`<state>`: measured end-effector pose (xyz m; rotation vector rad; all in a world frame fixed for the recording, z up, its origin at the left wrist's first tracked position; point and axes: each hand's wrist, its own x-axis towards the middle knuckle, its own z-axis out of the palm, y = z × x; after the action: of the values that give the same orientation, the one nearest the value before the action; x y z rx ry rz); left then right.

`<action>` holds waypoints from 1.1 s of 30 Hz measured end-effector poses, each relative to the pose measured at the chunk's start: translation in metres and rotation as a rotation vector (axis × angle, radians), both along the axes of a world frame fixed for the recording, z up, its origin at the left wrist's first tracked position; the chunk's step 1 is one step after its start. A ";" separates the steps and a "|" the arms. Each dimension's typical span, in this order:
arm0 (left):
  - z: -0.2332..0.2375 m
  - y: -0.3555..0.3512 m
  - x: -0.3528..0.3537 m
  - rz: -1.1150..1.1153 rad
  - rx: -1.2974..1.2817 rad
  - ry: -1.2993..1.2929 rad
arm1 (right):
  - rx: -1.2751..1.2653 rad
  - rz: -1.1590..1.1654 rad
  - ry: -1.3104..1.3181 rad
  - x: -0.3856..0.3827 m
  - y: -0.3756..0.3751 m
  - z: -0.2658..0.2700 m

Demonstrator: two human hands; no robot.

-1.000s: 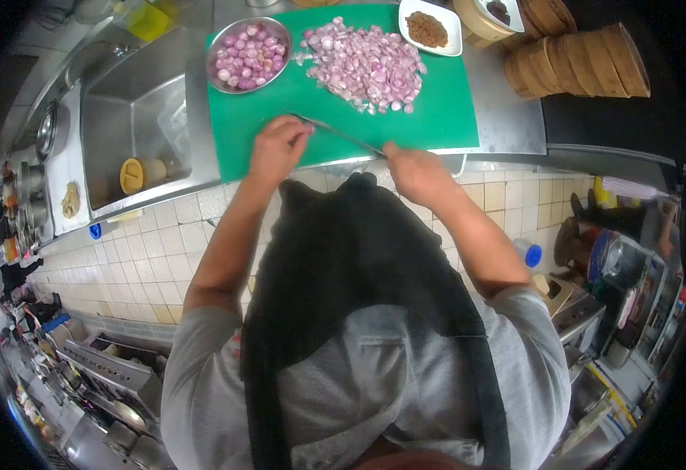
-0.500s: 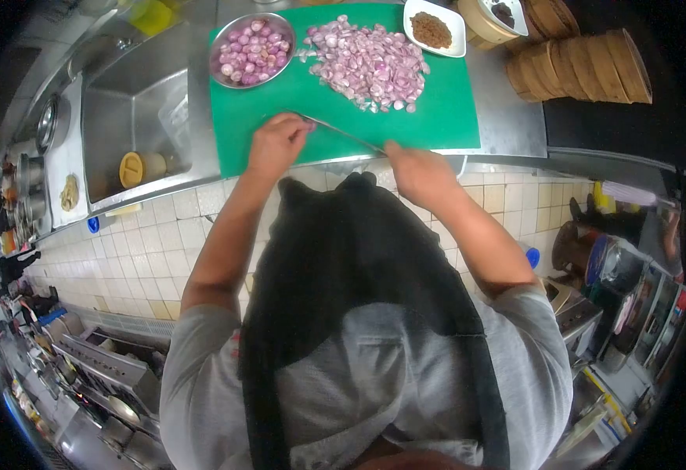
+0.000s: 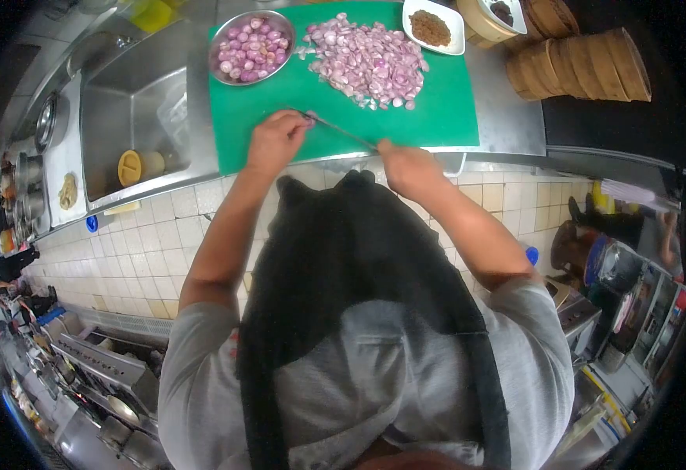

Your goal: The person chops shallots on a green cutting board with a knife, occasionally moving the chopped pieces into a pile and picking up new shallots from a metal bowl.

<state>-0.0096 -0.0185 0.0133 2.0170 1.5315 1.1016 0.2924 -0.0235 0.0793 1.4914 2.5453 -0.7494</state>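
Observation:
My left hand (image 3: 277,141) rests on the green cutting board (image 3: 241,110), its fingers closed on a shallot (image 3: 310,119). My right hand (image 3: 410,166) grips the handle of a knife (image 3: 344,134) at the board's front edge. The blade runs up to the left, its tip end at the shallot and left fingertips. Beyond the hands lies a wide pile of sliced shallots (image 3: 374,63). A metal bowl (image 3: 216,64) of peeled shallots stands at the board's back left corner. At the back right, a white dish (image 3: 456,27) holds something brown and crumbly.
Left of the board is a metal sink (image 3: 116,102) with a yellow-lidded container (image 3: 130,168) in it. Bamboo steamers (image 3: 582,66) lie at the back right, beside another pale container (image 3: 484,17). A cloth (image 3: 68,191) lies left of the sink.
My right hand and the knife handle have moved slightly to the left. The left hand stays nearly in place, still holding the shallot.

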 end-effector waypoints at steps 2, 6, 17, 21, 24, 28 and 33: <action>-0.001 0.001 -0.001 -0.002 0.017 0.001 | 0.035 0.051 0.004 0.001 0.005 -0.010; -0.003 0.001 -0.004 -0.024 0.025 0.035 | 0.098 0.092 0.059 -0.002 0.002 0.022; -0.007 0.001 0.000 0.004 0.061 0.049 | 0.070 0.053 0.054 -0.002 -0.002 0.000; 0.000 0.001 0.002 0.012 0.113 0.074 | 0.032 0.056 -0.024 -0.006 0.005 -0.010; -0.003 0.001 0.001 0.009 0.079 0.074 | 0.129 0.065 0.055 -0.002 -0.003 0.007; -0.006 0.000 0.003 0.031 0.079 0.058 | 0.035 0.004 0.010 -0.008 -0.003 -0.009; -0.005 -0.002 -0.001 0.013 0.067 0.066 | 0.060 0.044 0.029 -0.011 -0.002 0.014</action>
<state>-0.0101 -0.0202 0.0083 2.1100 1.5618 1.1164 0.2818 -0.0258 0.0932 1.4461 2.6351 -0.7001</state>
